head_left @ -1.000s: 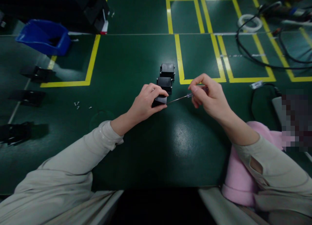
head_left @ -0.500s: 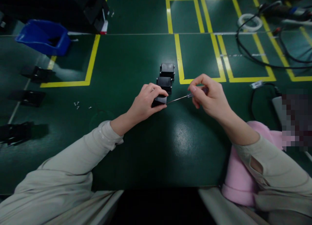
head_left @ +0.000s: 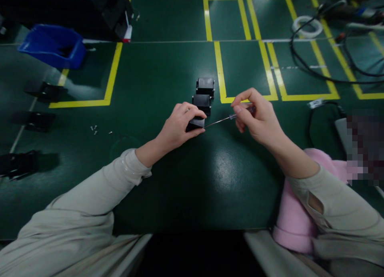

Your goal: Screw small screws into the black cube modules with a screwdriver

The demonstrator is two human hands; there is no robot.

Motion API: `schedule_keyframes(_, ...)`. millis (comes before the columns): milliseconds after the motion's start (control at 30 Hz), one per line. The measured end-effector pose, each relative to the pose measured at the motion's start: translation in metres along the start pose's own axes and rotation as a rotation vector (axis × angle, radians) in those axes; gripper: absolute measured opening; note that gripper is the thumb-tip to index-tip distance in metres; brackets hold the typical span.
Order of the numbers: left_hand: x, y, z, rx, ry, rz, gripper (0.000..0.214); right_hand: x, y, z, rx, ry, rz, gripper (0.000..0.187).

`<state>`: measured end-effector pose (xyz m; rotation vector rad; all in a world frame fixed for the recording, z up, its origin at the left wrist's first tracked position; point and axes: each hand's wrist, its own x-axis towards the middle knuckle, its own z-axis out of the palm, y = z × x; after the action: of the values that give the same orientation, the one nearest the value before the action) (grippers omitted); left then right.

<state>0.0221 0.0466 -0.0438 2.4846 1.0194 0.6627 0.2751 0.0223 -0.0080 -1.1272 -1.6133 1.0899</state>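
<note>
My left hand (head_left: pixel 180 127) is closed around a small black box-shaped part (head_left: pixel 196 123) on the green table, thumb along its near side and fingers over its far side. Between finger and thumb, my right hand (head_left: pixel 255 115) grips a screwdriver (head_left: pixel 221 120) by its handle. The shaft slants left and down, and its tip meets the right near corner of the held part, by my left thumb. Just beyond stand two similar black parts, one (head_left: pixel 202 103) close behind my left fingers and another (head_left: pixel 205 86) farther back, with small screws at their sides.
Several small screws (head_left: pixel 94 129) lie left of my left forearm. Black parts (head_left: pixel 39 121) line the left side, below a blue bin (head_left: pixel 54 47). At the right are a pink cloth item (head_left: pixel 295 213), a black cable (head_left: pixel 312 73) and a white ring (head_left: pixel 307 27).
Both hands stay in nearly the same place, with the screwdriver tip still at the part's corner. My right fingers have shifted slightly on the handle, showing more of it.
</note>
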Motion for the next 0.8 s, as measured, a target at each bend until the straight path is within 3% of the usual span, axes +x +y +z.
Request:
schedule_keyframes(167,0.0006,0.0006,0.0,-0.005,0.001,-0.002,0.029,-0.0003,-0.0007,-0.0001,-0.058,-0.007,0.005,0.034)
schedule_keyframes(800,0.0001,-0.0003,0.0008,0.001,0.001,-0.001,0.029,-0.0006,0.0046,0.0003,0.01,-0.007,-0.042,0.026)
